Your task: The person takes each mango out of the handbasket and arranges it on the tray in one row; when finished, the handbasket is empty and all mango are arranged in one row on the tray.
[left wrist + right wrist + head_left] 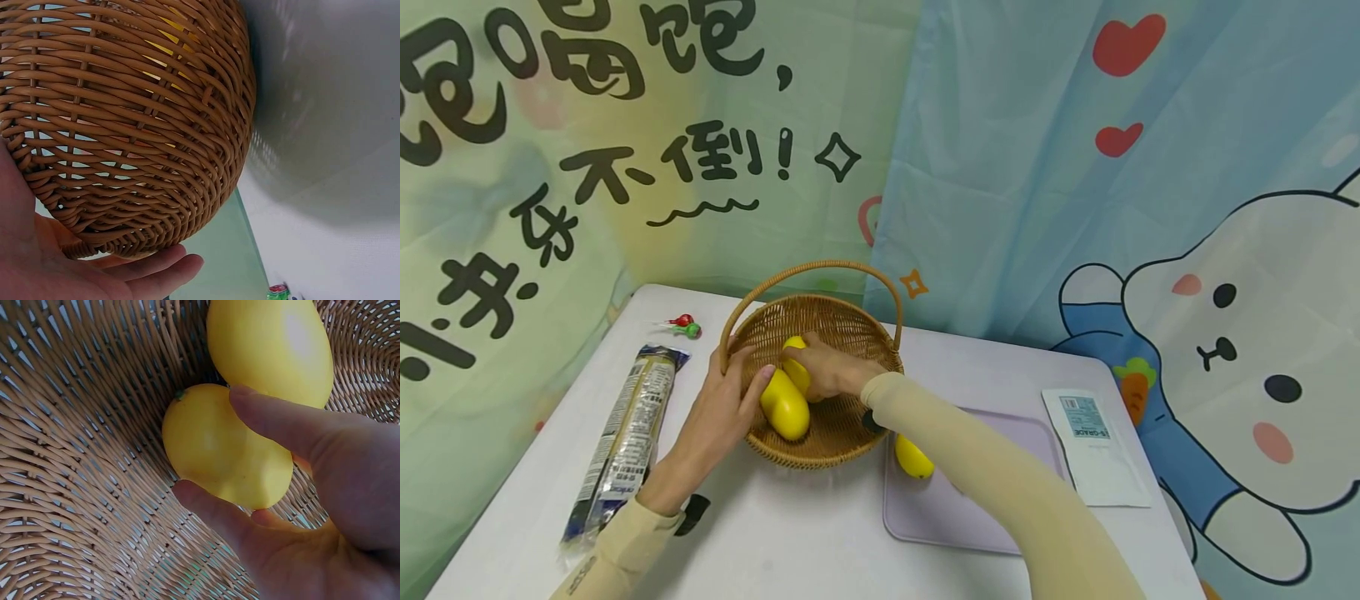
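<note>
A brown wicker basket (842, 321) with an arched handle stands on the table, holding two smooth yellow mango-shaped fruits. My left hand (724, 407) grips its left rim near the handle's foot, thumb over the inner side; in the left wrist view, fingers (165, 269) lie against the outer weave. Inside the basket my right hand (829, 367) holds the farther yellow fruit (219, 444) between thumb and fingers, and a small green stem end shows on it. The other yellow fruit (786, 407) lies right against it, nearer the front. Part of my right palm is outside the right wrist view.
Right of the basket, a lilac tray (955, 533) bears another yellow fruit (913, 457), partly behind my right sleeve. A white packet (1097, 450) lies at the far right. On the left are a long plastic package (628, 429) and red and green lollipops (687, 330). Printed curtains hang behind.
</note>
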`<action>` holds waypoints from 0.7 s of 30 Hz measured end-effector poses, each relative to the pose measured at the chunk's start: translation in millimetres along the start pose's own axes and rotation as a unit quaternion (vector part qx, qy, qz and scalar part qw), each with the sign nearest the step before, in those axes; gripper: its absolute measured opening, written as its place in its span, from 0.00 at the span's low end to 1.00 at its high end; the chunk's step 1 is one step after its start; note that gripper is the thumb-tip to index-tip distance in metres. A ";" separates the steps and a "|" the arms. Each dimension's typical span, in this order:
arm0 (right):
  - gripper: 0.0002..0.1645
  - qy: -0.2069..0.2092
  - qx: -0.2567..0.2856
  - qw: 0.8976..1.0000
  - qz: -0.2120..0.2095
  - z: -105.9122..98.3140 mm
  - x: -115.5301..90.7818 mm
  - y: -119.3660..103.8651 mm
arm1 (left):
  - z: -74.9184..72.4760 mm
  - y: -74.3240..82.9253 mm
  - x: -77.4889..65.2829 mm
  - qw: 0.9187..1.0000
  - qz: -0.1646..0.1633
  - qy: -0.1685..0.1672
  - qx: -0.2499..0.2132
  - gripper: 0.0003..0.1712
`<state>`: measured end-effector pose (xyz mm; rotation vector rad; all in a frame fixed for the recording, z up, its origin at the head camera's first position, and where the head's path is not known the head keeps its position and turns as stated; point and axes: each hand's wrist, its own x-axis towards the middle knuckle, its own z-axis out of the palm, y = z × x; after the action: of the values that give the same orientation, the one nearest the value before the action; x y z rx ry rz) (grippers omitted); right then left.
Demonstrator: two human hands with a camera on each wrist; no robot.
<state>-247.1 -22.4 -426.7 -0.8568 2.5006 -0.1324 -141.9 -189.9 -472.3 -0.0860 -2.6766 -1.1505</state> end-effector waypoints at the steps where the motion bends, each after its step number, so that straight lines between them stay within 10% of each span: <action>1: 0.47 0.002 -0.001 1.000 -0.001 0.5 -0.2 0.2 | -0.2 0.1 0.0 1.000 -0.002 -0.001 0.001 0.40; 21: 0.50 0.012 -0.007 1.000 0.005 2.7 -1.8 6.2 | 0.2 2.1 1.0 1.000 0.011 0.011 0.001 0.39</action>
<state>-248.0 -16.1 -429.9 -0.8526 2.5305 -0.1215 -142.7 -188.3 -470.7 -0.1009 -2.6511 -1.1368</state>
